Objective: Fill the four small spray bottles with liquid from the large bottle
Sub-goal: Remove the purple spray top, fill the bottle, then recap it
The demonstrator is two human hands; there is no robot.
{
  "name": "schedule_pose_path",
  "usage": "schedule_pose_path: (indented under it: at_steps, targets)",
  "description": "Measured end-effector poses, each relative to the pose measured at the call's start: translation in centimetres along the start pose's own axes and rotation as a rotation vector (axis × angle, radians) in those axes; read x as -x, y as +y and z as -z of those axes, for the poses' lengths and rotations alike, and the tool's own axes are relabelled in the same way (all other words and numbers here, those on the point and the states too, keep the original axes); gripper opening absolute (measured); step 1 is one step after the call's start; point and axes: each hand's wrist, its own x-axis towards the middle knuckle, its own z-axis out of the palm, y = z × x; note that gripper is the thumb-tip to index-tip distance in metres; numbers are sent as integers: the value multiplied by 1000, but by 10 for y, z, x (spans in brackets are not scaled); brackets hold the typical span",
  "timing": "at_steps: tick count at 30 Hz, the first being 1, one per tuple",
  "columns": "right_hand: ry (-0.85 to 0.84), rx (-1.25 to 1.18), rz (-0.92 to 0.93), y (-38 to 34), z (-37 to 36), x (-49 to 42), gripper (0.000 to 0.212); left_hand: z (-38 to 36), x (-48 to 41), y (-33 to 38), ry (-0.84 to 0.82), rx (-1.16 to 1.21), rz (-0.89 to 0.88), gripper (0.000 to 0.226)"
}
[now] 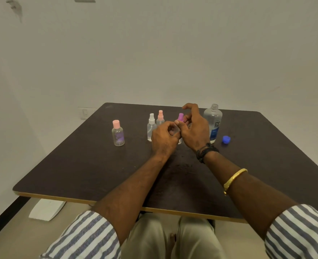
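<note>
Partly hidden: purple-topped bottle (180, 117) (maybe clear)

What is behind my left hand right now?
A small bottle with a purple spray top is behind the left hand; the hand covers most of its body, so its fill level cannot be seen.

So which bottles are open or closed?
Large clear plastic bottle with blue label: upright, cap off.
Round blue plastic cap: off, lying beside it.
Small clear bottle with pink flip cap: upright, closed.
Small clear bottle with white sprayer: upright, sprayer on.
Small clear bottle with pink sprayer: upright, sprayer on.
Small clear bottle with purple sprayer: left hand grips it, right hand pinches its top.
</note>
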Motion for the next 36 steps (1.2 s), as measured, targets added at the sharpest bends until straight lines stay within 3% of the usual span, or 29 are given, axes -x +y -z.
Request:
schedule_pose_path:
  at_steps: [10,13,21,26,30,36]
  targets:
    - [2,15,-21,5,6,0,39,-7,0,4,-6,15,8,23]
    - [-10,31,-64,7,9,-3,47,-8,2,3,-51,5,6,29]
    - [-56,-71,-68,9,12,-3,46,-10,3,0,-82,17,23,30]
    - [-56,10,-87,9,11,-4,56,-11,6,3,-80,26,25,24]
    - [-64,8,-89,11,12,-3,49,-10,6,3,-70,19,39,28]
    - [-85,-18,-65,9,12,-4,55,-10,6,4,-73,27,56,25]
